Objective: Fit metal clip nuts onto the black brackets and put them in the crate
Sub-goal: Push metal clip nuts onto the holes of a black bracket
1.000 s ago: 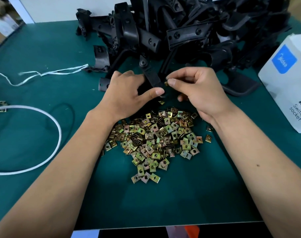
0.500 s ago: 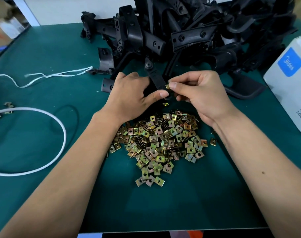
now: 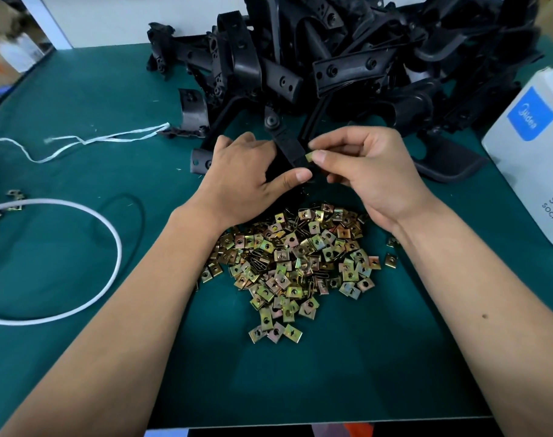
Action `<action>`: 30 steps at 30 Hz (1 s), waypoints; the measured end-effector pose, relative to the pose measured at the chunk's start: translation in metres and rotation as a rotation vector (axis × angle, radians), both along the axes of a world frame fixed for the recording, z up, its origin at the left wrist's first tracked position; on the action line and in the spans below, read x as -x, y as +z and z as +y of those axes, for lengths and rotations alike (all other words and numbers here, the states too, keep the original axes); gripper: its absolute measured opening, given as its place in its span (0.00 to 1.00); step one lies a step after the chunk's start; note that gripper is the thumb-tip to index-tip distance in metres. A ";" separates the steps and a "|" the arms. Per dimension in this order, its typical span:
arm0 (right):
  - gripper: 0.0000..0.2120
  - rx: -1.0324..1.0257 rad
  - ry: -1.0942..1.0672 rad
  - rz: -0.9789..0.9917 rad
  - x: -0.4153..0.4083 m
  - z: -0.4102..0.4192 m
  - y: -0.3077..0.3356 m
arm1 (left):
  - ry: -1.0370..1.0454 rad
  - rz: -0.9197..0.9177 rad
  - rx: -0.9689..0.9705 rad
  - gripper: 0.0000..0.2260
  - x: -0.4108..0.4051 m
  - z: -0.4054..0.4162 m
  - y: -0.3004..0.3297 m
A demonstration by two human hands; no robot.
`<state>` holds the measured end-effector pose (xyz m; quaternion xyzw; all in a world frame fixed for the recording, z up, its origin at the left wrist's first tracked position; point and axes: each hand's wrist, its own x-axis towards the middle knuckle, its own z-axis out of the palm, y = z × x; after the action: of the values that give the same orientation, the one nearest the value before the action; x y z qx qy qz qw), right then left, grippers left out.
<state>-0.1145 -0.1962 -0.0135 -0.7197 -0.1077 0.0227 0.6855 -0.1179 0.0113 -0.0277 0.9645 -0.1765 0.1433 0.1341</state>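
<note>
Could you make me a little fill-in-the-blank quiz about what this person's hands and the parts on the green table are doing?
1. The right hand pinches one small metal ____ against the black bracket.
2. The left hand holds the ____.
3. The loose clip nuts lie in a heap on the ____ table.
4. The white box stands at the ____ edge of the view.

Missing words: clip nut; bracket; green; right

Single head cam, wide-angle, looking forward and down at the green table. Close in: both forearms enter from the bottom edge, bracket heap at the top. Edges show barrel distortion.
</note>
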 end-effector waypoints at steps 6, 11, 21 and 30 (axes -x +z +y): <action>0.05 -0.004 -0.052 -0.017 -0.004 -0.003 -0.001 | -0.007 -0.003 0.038 0.30 0.000 -0.001 -0.002; 0.07 0.182 -0.005 -0.065 -0.002 0.001 -0.003 | -0.019 -0.036 0.040 0.28 0.000 -0.001 -0.002; 0.09 0.201 -0.023 -0.069 -0.002 0.004 -0.003 | -0.026 -0.028 -0.026 0.39 0.000 -0.001 0.001; 0.10 0.165 0.006 -0.027 -0.002 0.006 -0.004 | -0.006 -0.028 -0.062 0.39 0.001 -0.004 0.003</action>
<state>-0.1129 -0.1899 -0.0176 -0.7737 -0.1169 0.0237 0.6223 -0.1188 0.0070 -0.0246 0.9657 -0.1853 0.1507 0.1019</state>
